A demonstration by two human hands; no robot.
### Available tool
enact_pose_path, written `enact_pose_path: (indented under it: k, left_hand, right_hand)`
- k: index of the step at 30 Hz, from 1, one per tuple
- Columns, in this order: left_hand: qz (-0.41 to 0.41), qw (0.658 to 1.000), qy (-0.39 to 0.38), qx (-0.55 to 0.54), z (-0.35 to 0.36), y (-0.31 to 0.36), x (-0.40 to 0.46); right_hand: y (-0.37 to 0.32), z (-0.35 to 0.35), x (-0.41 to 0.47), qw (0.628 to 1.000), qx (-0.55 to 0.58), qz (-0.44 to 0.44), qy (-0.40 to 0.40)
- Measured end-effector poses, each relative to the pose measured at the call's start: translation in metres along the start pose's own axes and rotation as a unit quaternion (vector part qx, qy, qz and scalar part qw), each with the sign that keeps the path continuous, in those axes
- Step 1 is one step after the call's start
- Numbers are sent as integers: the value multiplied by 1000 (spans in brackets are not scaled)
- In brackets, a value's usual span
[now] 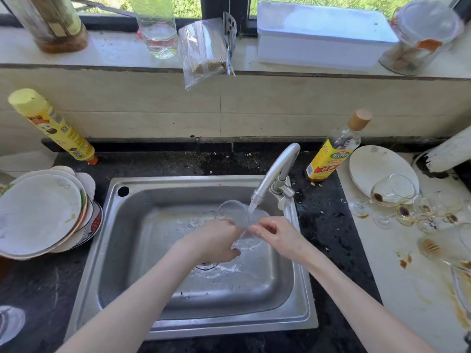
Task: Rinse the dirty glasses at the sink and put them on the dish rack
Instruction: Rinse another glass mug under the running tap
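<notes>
Both hands (244, 235) grip a glass (233, 212) under running faucet (276, 171).

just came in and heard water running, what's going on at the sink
A person is rinsing a clear glass under the running faucet over the steel sink. The left hand grips the glass, tilted on its side, and the right hand holds its other end in the stream. More dirty glasses with brown dregs wait on the counter to the right. A stack of plates sits on the left. No dish rack is in view.
</notes>
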State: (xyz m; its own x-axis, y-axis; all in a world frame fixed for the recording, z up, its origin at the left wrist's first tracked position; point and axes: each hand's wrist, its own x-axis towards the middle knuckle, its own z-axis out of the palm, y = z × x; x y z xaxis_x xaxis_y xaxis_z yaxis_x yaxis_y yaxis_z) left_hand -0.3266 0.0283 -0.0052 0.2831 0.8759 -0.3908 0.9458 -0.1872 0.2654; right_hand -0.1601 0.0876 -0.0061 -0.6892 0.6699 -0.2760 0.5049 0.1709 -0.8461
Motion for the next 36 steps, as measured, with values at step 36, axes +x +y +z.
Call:
enact_pose_path:
  k: [36]
  left_hand:
    - [102, 985, -137, 1, -11, 8, 25]
  right_hand:
    - [40, 5, 23, 816, 515, 261, 22]
